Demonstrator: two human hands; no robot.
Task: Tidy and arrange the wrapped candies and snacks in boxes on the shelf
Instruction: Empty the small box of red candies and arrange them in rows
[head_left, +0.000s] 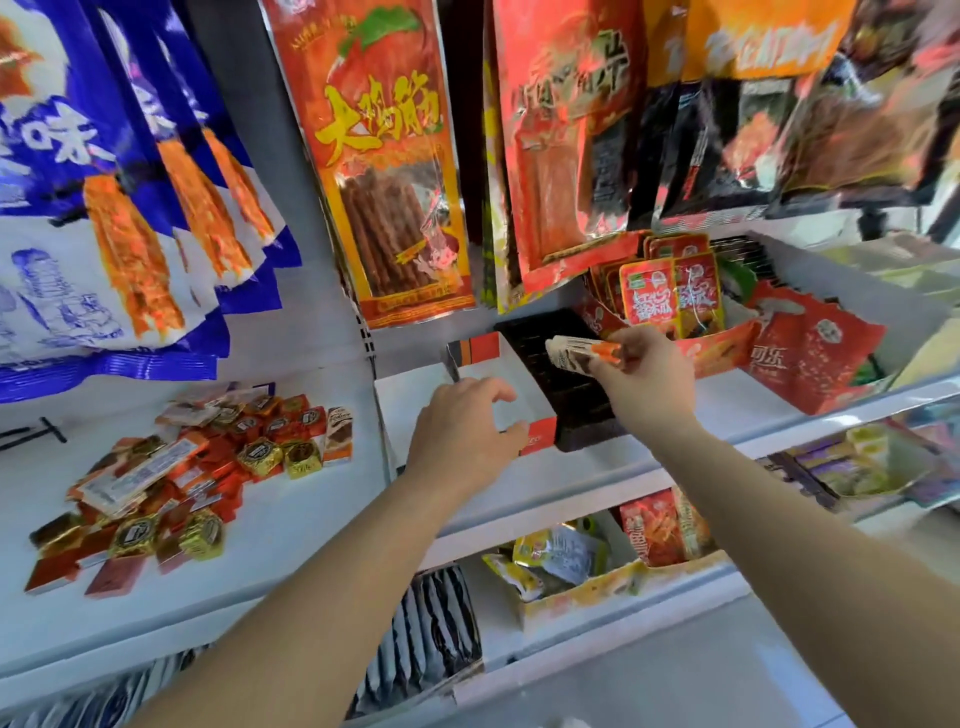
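One wrapped snack stick (584, 354) pinched in right hand (647, 376), above black tray (563, 364) at 1 o'clock. Left hand (465, 434) spread, empty, on white box (415, 400). Judged light, crinkly, slippery; grip mid-length. Loose candies (197, 467) at 9 o'clock on shelf.

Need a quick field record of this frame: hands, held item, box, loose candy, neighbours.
left hand: open, fingers curled at the front edge of the white box, holding nothing
right hand: pinching a wrapped snack stick
wrapped snack stick: held above the black tray
white box: open, looks empty
black tray: right of white box, no products visible
loose candies: piled on the shelf to the left, unsorted
red packet box: behind right hand, packets upright
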